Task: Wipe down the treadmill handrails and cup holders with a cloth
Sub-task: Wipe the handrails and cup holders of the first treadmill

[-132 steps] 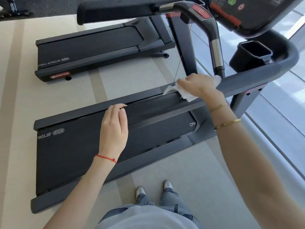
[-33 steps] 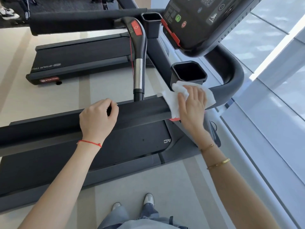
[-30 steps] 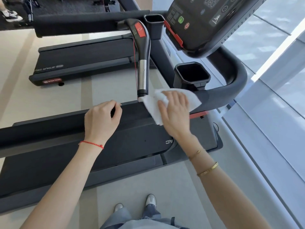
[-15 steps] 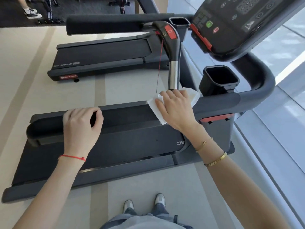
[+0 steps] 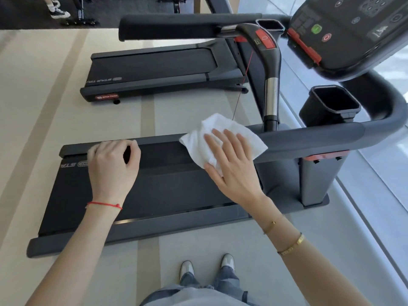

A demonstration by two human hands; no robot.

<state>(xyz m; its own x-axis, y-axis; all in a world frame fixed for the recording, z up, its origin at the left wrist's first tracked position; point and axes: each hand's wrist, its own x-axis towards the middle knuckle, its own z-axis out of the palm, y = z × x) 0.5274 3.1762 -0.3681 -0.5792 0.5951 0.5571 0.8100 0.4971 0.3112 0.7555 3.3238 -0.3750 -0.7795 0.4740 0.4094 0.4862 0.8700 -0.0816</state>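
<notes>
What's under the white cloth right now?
The near handrail runs under the white cloth, with the right hand pressing flat on top. The rail's surface beneath the cloth is covered, so its condition can't be seen.

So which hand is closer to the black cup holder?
The right hand. It presses the white cloth on the near handrail, a short way left of the cup holder. The left hand grips the same rail much farther left, near its end.

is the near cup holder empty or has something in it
Empty as far as the view shows: the near cup holder has a dark, bare interior with nothing sticking out; its very bottom is in shadow.
</notes>
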